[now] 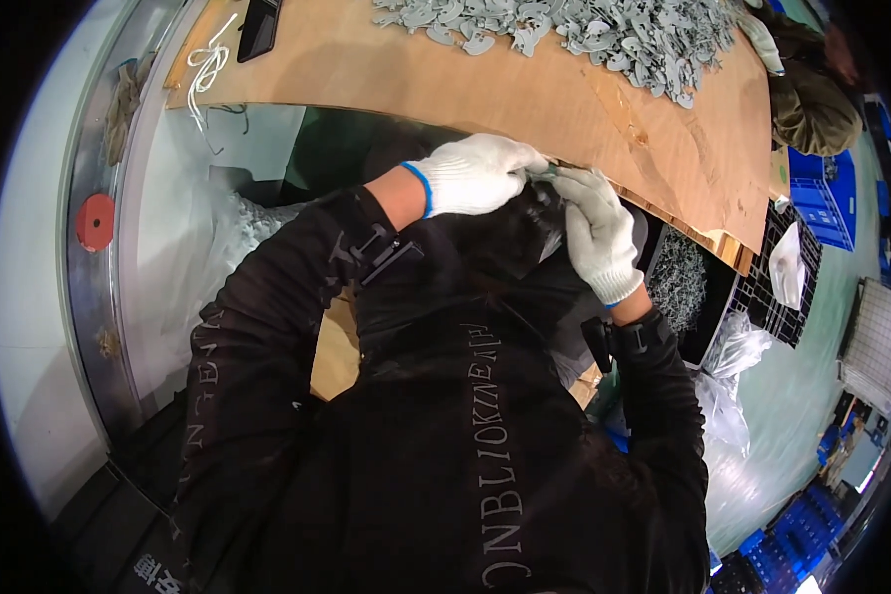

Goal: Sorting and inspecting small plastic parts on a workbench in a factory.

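Both my hands wear white knit gloves and meet just below the edge of a cardboard-covered table [663,148]. My left hand [475,175] is closed, its fingertips pinching a small grey metal part [547,171]. My right hand [599,233] grips the same part from the other side, fingers curled. A large heap of similar grey metal parts [584,30] lies on the cardboard at the far side. My black sleeves and jacket fill the lower middle of the view.
A black crate [698,287] with shiny metal pieces stands under the table on my right, with clear plastic bags [738,356] beside it. Blue crates [822,198] stand at the far right. A dark phone [259,28] and white string [208,69] lie at the table's left end.
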Motion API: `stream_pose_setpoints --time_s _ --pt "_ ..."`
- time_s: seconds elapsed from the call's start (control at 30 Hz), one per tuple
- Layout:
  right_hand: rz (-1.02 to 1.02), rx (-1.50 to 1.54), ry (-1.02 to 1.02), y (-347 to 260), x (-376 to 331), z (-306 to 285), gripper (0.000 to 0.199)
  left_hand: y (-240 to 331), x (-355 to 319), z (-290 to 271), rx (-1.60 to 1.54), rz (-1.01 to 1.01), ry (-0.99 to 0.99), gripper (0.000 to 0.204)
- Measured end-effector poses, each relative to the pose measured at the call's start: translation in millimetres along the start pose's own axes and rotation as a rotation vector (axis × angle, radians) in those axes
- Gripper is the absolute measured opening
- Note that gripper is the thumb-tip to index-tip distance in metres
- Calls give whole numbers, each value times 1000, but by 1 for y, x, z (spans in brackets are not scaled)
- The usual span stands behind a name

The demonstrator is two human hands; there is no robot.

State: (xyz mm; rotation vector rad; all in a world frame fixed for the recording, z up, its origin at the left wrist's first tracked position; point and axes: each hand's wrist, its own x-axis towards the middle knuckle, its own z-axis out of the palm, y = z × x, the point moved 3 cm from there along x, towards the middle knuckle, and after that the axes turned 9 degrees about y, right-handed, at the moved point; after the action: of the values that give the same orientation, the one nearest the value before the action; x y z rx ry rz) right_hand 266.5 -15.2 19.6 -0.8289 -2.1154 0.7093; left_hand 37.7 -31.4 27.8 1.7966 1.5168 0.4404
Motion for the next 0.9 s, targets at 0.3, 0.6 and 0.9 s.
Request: stream_pose_setpoints --time_s 0.3,0.6,0.9 --pt "301 -103 339 84 17 -47 30 -74 17 -77 268 153 842 40" --pt "317 -575 185 91 63 -32 54 -112 94 -98 520 -200 700 76" --pt "321 -674 -27 68 92 -17 91 -23 139 -13 334 354 543 71"
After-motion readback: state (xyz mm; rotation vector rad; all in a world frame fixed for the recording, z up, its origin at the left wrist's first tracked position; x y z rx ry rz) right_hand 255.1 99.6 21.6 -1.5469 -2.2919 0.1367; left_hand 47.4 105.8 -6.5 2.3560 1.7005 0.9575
